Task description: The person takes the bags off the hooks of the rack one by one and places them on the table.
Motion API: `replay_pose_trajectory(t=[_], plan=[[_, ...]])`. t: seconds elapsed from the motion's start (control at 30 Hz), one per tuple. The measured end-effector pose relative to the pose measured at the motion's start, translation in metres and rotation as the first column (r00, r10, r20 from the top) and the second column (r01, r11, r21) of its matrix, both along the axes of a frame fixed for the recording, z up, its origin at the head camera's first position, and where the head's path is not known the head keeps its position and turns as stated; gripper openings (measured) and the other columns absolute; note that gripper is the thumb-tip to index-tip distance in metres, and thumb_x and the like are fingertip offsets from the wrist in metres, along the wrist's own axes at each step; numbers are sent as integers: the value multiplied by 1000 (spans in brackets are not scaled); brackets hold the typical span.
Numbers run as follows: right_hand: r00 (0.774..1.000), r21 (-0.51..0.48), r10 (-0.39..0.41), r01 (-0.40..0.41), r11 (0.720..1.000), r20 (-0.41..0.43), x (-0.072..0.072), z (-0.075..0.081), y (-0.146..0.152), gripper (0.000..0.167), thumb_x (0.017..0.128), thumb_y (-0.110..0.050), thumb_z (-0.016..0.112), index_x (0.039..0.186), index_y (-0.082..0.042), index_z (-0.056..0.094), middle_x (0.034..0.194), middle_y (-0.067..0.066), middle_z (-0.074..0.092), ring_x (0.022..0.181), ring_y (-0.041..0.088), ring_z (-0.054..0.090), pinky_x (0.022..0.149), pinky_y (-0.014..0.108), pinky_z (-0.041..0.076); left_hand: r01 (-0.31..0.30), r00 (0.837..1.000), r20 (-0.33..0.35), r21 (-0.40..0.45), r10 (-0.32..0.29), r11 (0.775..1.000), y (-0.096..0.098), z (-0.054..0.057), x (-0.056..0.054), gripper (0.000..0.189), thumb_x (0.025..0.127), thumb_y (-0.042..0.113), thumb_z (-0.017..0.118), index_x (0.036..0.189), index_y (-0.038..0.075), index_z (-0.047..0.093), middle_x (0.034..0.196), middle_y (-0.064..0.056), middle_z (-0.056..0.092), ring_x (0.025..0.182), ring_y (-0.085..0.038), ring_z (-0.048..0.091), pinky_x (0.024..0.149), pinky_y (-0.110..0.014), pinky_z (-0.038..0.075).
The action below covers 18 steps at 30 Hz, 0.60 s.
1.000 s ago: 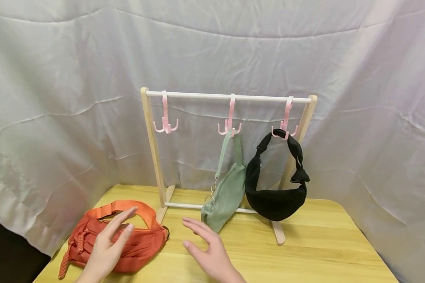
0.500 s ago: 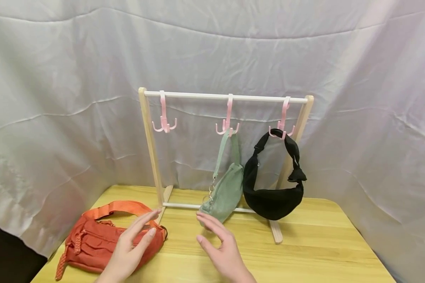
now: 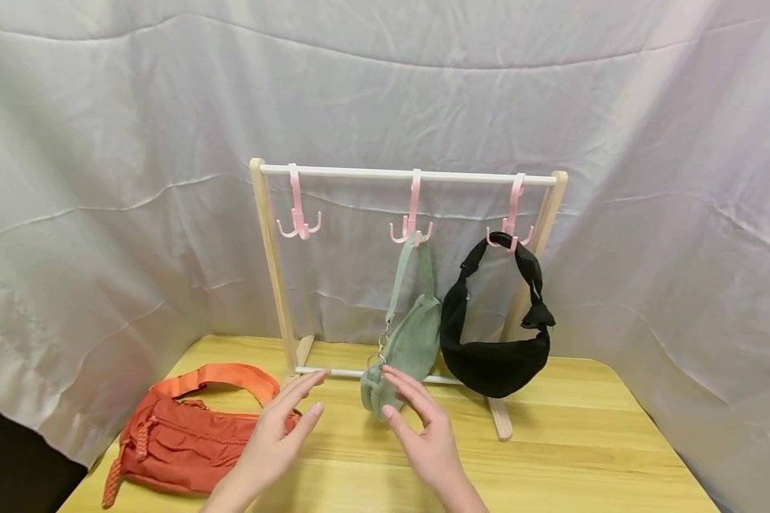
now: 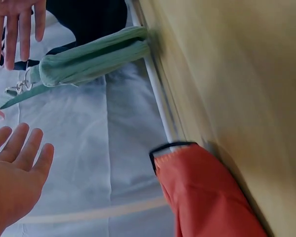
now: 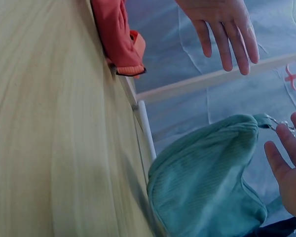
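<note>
My left hand (image 3: 272,438) hovers over the right end of the red-orange bag (image 3: 186,442), fingers spread and holding nothing. The bag lies on the table with its orange strap (image 3: 231,372) arched behind it. Just in front of the green bag (image 3: 411,342) is my right hand (image 3: 430,434), also holding nothing; its fingers overlap the bag's lower part in the head view, but the right wrist view shows the hand (image 5: 293,173) beside the green bag (image 5: 207,177). That bag hangs by its strap from the middle pink hook (image 3: 412,224).
A black bag (image 3: 497,367) hangs from the right pink hook (image 3: 512,221). The left pink hook (image 3: 299,221) carries no bag. All three hooks sit on the white bar (image 3: 353,172) of a wooden rack. Grey cloth (image 3: 385,85) surrounds the wooden table (image 3: 571,456).
Both hands have moved to the right and slightly upward, the left one from over the middle of the red-orange bag to its right end. The bags stay where they were.
</note>
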State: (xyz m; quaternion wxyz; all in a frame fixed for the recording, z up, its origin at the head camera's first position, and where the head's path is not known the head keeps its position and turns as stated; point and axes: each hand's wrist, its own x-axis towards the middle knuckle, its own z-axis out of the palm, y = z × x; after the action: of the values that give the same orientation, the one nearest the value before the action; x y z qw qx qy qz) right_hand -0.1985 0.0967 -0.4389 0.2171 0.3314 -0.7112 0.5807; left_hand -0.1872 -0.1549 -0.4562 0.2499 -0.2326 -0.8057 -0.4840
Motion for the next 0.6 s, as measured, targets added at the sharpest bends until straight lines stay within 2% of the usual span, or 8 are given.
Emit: replay_pose_trajectory(t=[0.07,0.17,0.33,0.47,0.6], plan=[[1000,-19,0,0,1000,-12,-2,1,3,44,97,6,67,140,2,62,147,16,59,136,19,56,107,33,52,-20,999,-34,-14,20,1000,6,2,-4,54,101,7,66,152,22,55,148,1,59,135,-18,55,121,-19,26],[1000,-36,-10,9,999,-21,-4,3,8,44,97,9,66,140,3,61,147,16,59,136,18,56,107,33,52,-40,996,-76,-19,39,999,15,6,-9,55,101,8,68,152,24,55,149,4,58,137,-25,55,123,-18,19],[999,-48,-29,27,998,-33,-7,8,15,45,96,11,65,140,4,61,147,17,59,136,17,56,106,31,52,-73,991,-118,-43,67,996,27,11,-16,58,100,10,69,154,26,53,152,5,55,139,-25,53,119,-22,32],[997,-64,-40,35,997,-72,-12,10,21,46,94,16,65,139,6,61,146,22,59,135,17,56,105,31,53,-82,983,-168,-48,73,995,33,16,-23,60,99,9,69,155,22,51,153,1,55,138,-26,54,120,-24,31],[994,-83,-69,62,995,-83,-18,14,29,47,92,18,65,137,6,63,144,23,59,134,17,57,105,30,53,-53,980,-195,-42,44,998,39,23,-30,56,100,9,68,154,14,52,152,-4,55,138,-30,53,121,-24,31]])
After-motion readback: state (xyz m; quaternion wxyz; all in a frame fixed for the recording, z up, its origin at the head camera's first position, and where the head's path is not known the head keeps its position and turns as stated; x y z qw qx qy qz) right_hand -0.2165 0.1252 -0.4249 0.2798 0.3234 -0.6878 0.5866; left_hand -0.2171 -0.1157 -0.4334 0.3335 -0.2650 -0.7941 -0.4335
